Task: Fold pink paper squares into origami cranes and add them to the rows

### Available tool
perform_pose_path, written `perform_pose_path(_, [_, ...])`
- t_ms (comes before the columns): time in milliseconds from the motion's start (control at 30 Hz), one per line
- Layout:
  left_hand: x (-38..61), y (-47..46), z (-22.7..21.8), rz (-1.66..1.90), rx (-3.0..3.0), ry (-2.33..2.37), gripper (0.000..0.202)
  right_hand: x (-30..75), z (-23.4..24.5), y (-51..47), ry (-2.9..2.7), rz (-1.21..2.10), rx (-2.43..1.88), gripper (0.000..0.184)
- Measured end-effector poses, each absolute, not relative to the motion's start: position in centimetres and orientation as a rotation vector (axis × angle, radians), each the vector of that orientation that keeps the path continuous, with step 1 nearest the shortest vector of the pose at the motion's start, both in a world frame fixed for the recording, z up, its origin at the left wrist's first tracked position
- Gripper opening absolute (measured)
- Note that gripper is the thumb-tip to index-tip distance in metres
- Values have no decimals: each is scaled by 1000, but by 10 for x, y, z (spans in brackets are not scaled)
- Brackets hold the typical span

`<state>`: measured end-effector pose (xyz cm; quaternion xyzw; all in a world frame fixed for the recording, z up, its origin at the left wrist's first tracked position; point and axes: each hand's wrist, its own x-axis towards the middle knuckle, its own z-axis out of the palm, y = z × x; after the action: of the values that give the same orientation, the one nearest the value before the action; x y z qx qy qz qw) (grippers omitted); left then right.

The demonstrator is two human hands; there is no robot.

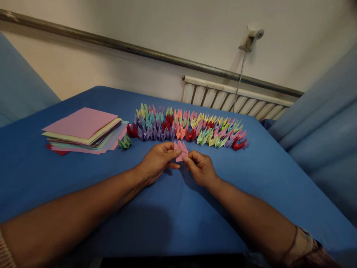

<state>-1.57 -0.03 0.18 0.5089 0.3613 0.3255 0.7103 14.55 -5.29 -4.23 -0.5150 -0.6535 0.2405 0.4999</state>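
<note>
A small piece of folded pink paper [182,152] is held above the blue table, pinched from both sides. My left hand [159,160] grips its left edge between thumb and fingers, the lower fingers curled beneath. On the right, my right hand [201,167] pinches the lower right part with thumb and forefinger. Two points stand up at the paper's top. Just beyond both hands are rows of folded paper cranes [156,128] in many colours. A lone green paper crane [125,142] sits left of my left hand.
A stack of coloured paper sheets [83,123], pink on top, lies at the left of the blue-covered table [156,230]. Behind are a metal pipe [134,48], a white radiator [217,95] and a hanging cord [240,80]. Blue curtains [323,119] flank the table.
</note>
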Motion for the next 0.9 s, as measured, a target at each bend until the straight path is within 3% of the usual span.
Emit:
perform_pose_path(400, [-14,-2,2,745,895,707,6,148,-44,-53,-1651,512,-1296,26])
perform_pose_path(900, [-14,-6,-2,765,932,718,20,155,-47,-50,-1800,416,-1364,26])
